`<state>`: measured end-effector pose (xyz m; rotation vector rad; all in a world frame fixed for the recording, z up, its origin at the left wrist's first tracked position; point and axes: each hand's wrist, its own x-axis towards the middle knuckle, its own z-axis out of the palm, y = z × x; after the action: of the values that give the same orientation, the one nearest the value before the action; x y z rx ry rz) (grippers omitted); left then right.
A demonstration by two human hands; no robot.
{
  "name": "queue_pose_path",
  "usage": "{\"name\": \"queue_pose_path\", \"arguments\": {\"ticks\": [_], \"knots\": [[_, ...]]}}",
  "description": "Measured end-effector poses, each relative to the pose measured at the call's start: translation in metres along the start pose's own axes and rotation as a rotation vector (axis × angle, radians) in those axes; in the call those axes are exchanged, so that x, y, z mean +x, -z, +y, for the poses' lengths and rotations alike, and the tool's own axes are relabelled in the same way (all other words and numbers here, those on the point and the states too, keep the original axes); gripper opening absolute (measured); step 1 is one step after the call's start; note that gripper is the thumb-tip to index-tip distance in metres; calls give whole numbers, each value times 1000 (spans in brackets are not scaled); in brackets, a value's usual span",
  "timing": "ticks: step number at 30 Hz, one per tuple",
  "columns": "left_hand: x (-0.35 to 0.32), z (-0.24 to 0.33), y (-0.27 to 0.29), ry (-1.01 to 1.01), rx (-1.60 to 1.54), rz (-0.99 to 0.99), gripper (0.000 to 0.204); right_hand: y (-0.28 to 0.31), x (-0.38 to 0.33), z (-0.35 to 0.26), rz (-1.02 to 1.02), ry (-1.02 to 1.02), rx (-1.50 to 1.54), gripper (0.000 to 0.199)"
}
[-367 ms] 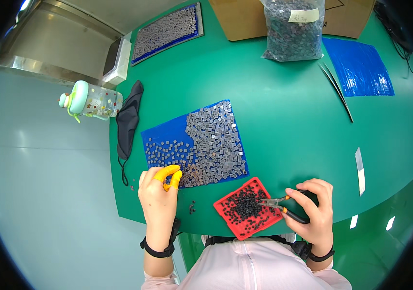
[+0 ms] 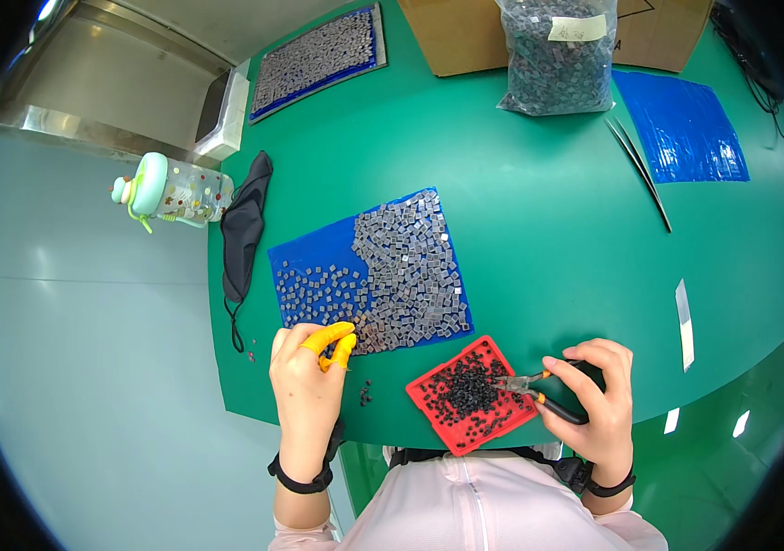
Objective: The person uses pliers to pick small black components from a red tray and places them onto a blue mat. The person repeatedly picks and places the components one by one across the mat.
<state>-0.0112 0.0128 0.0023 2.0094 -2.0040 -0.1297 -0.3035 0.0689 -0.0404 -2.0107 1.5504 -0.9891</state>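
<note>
My left hand (image 2: pixel 307 372) wears yellow finger cots (image 2: pixel 329 338) on its thumb and forefinger. Those two tips are pinched together at the lower edge of a blue sheet (image 2: pixel 311 241); anything between them is too small to make out. Small grey square pieces (image 2: pixel 415 266) cover much of that sheet, packed densely on its right and scattered on its lower left. In my right hand (image 2: pixel 601 404) are pliers (image 2: pixel 552 407) with black and orange handles. Their jaws rest over small black pieces (image 2: pixel 470 390) heaped in a red tray (image 2: pixel 421 402).
A few loose black bits (image 2: pixel 366 393) lie left of the tray. Around the green table are a black mask (image 2: pixel 243 230), a bottle (image 2: pixel 185 193), tweezers (image 2: pixel 642 174), another blue sheet (image 2: pixel 681 129), a bag of pieces (image 2: pixel 557 73) and a filled board (image 2: pixel 318 60).
My left hand has shifted slightly right and toward me along the sheet's lower edge, still pinched. My right hand and the pliers stay in place.
</note>
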Motion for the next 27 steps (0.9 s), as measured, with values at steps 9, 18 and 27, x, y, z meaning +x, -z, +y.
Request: {"name": "queue_pose_path", "arguments": {"ticks": [9,18,27], "knots": [[-1,0,-2,15,16,-4,22,0,-1,0,1,-5,2,54],[0,0,-1,3,33,29,24,0,-1,0,-4,2,-1,54],[12,4,-7,-57,75,94,19,0,-1,1,0,3,0,54]]}}
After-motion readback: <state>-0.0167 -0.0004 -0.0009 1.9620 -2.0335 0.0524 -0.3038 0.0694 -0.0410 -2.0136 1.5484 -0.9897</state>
